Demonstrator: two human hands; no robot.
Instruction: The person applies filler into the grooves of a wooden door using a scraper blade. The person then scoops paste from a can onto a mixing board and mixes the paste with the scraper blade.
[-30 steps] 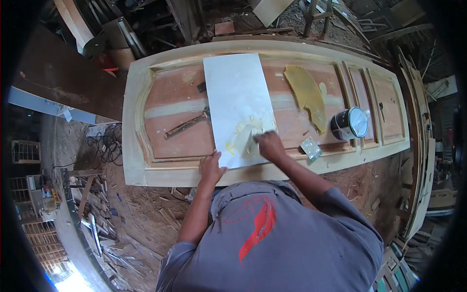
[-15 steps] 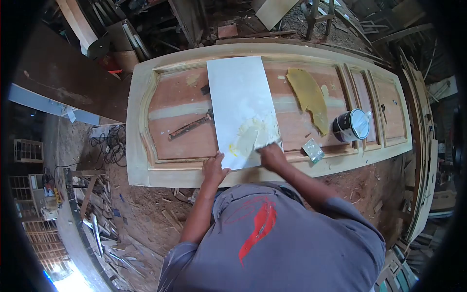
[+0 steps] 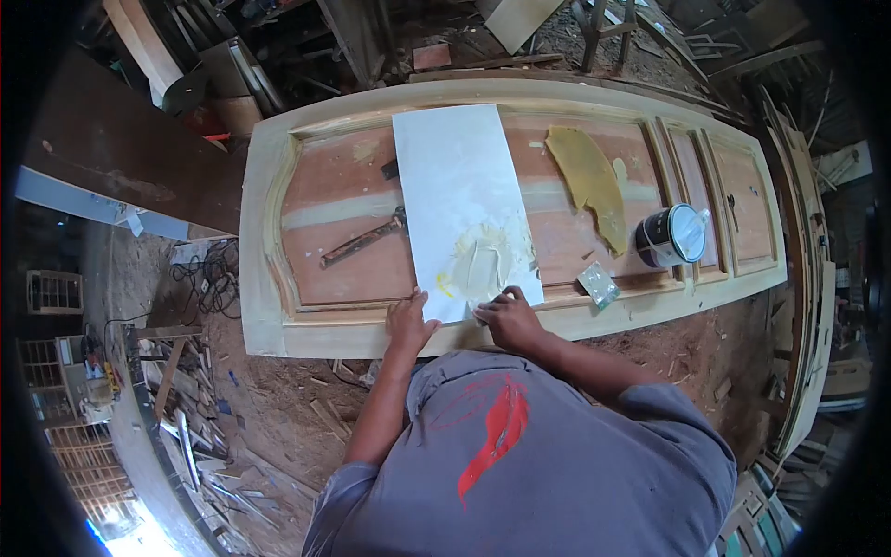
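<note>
A white board [image 3: 452, 167] lies across a panelled wooden door [image 3: 334, 336], with pale paste [image 3: 483, 265] spread over its near end. My left hand [image 3: 406, 320] rests on the board's near left corner, thumb apart from the fingers. Over the near edge of the paste, my right hand [image 3: 512, 320] is closed round a small tool that is mostly hidden. A hammer-like tool [image 3: 360, 243] sticks out from the board's left side. To the right are a curved yellowish piece [image 3: 589, 181], a small clear packet [image 3: 598, 285] and an open dark can [image 3: 661, 239].
The floor [image 3: 269, 399] holds wood scraps and shavings. Tangled cables [image 3: 206, 278] lie to the left, below a dark brown panel [image 3: 130, 139]. Long boards [image 3: 800, 306] stand along the right side, and more timber is piled beyond the door.
My right hand has moved down and slightly left, towards the board's near edge. The paste now shows a raised, curved outline. My left hand has stayed in place.
</note>
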